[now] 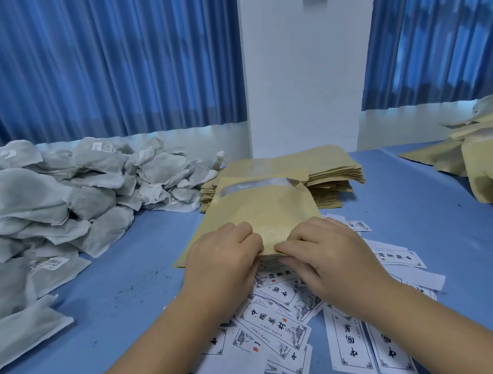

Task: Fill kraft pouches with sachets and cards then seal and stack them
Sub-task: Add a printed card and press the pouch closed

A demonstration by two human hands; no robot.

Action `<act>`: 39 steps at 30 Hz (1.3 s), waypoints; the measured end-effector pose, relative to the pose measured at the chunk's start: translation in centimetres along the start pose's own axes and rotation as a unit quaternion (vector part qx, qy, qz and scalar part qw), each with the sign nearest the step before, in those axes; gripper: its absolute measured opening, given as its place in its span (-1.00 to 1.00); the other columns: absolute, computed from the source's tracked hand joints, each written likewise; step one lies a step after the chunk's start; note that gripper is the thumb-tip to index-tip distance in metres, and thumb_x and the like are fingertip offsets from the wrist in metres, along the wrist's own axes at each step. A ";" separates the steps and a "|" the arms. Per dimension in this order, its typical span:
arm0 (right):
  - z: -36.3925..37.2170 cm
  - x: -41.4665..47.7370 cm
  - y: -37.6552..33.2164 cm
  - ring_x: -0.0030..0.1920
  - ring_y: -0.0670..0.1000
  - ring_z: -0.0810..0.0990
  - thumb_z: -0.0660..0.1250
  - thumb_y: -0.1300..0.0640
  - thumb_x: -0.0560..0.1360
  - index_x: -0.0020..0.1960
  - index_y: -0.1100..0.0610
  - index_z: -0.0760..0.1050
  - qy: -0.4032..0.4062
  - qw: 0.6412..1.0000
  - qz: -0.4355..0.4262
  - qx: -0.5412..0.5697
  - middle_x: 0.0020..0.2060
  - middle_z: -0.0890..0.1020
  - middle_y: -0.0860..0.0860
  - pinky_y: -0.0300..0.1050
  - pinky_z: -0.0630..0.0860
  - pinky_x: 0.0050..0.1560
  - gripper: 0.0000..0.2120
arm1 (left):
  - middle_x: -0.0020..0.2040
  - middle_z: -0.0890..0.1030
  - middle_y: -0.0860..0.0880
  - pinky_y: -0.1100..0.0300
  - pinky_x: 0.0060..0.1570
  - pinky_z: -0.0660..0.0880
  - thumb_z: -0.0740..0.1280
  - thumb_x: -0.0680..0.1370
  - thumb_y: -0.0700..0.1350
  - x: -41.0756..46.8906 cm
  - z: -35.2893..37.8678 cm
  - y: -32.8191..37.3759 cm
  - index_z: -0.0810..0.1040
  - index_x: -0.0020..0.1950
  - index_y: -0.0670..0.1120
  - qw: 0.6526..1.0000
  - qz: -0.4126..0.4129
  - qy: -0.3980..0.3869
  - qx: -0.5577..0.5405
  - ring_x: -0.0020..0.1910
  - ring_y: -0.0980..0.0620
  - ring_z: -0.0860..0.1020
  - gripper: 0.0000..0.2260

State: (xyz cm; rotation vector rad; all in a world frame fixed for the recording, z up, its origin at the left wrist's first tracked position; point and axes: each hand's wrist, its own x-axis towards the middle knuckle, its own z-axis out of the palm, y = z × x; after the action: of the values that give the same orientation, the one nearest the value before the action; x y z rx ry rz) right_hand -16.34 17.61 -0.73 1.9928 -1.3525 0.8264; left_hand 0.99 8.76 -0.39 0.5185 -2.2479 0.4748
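Cards (275, 334) litter the tabletop's (131, 274) near edge, and with the left hand (222, 260) and right hand (326, 256) each in a narrow grip pinching the pouch's (263, 211) near rim mid-tabletop, a hasty tug could tear it or scatter them.

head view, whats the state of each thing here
pouch, near edge pinched by both hands, sealed or not unclear
left hand, pinches pouch
right hand, pinches pouch
pouch stack, flat, behind held pouch
sachets, loose heap at left
cards, scattered, overlapping
far-right pouches, loosely piled
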 end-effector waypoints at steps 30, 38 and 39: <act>-1.5 0.3 1.5 0.04 0.19 0.66 0.21 0.48 0.49 0.27 0.25 0.42 -0.037 0.530 0.467 0.707 0.08 0.66 0.19 0.01 0.63 -0.16 -0.62 | 0.23 0.42 0.21 0.20 0.18 0.36 0.13 0.61 0.15 -0.2 1.2 -1.2 0.49 0.33 0.11 0.911 -0.311 -0.005 -0.269 0.18 0.43 0.34 -0.66; -3.5 -0.3 2.6 -0.06 0.16 0.68 0.35 0.42 0.34 0.23 0.27 0.44 0.044 0.531 0.457 0.712 0.05 0.67 0.19 -0.01 0.61 -0.21 -0.54 | 0.12 0.63 -0.17 0.14 -0.26 0.56 0.30 0.60 -0.09 3.4 0.1 -0.6 0.50 0.24 -0.16 0.396 -0.608 0.031 -0.687 0.06 -0.12 0.62 -0.74; -4.0 -0.5 2.8 -0.09 0.15 0.69 0.37 0.41 0.30 0.21 0.27 0.45 0.051 0.532 0.457 0.710 0.03 0.67 0.19 -0.02 0.60 -0.23 -0.52 | 0.05 0.64 -0.18 0.14 -0.32 0.56 0.28 0.61 -0.09 4.0 0.3 0.2 0.49 0.22 -0.17 0.354 -0.605 0.016 -0.713 -0.02 -0.13 0.63 -0.77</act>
State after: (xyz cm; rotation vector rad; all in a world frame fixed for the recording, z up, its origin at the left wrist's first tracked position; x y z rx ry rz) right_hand -19.75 20.08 1.74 1.7176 -1.8064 3.3425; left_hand -1.79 7.91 2.41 0.8310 -0.7953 -1.9959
